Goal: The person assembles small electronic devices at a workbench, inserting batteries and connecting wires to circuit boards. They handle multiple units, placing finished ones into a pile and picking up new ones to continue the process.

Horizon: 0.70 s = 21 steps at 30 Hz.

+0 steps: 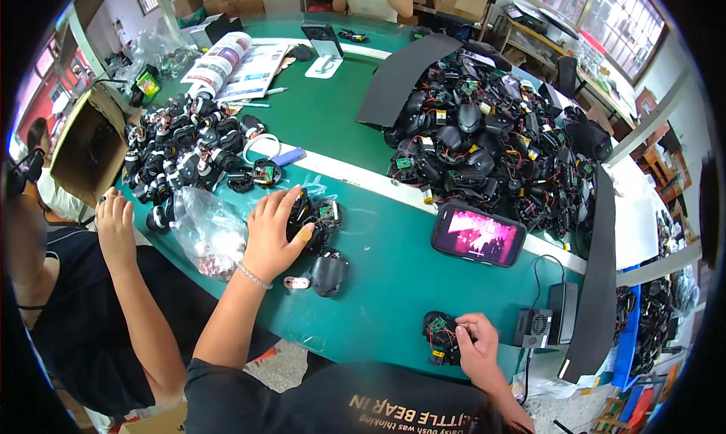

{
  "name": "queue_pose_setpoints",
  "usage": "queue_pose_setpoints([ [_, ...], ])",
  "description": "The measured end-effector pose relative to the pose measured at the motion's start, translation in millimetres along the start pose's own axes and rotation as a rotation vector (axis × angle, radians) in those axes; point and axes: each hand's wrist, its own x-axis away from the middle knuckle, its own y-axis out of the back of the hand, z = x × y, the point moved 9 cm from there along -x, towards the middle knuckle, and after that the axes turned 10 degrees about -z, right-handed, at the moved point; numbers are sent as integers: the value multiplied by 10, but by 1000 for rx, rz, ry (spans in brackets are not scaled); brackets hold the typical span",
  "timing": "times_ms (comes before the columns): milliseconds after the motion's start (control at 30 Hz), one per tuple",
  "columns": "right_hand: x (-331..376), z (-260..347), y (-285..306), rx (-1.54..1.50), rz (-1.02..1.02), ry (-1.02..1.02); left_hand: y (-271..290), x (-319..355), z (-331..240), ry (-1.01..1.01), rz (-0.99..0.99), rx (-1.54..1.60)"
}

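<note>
My left hand reaches over the middle of the table, fingers stretched forward and thumb apart, with yellow tape on the thumb. Its fingertips rest at black housings with an exposed circuit board; part of these is hidden behind the fingers. A rounded black shell and a small white-and-pink piece lie just right of its wrist. Near the front edge, my right hand has its fingers curled at the side of an opened black housing, which shows a green board, wires and a yellow-marked part.
Black wired housings pile up at right, behind a lit phone. Black-and-white parts heap at left beside a clear bag. A co-worker's hand rests there. A small black speaker-like box stands at right.
</note>
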Motion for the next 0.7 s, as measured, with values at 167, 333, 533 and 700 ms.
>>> queue_pose_setpoints([
  [167,-17,64,-28,-2,18,26,-53,-8,-30,30,-14,28],
  [333,-13,46,-12,2,33,6,-80,-18,-173,7,-54,15],
  [533,-16,58,2,20,55,2,-77,0,-160,19,-56,31],
  [700,-36,106,6,31,55,38,-70,-31,-173,31,-72,29],
])
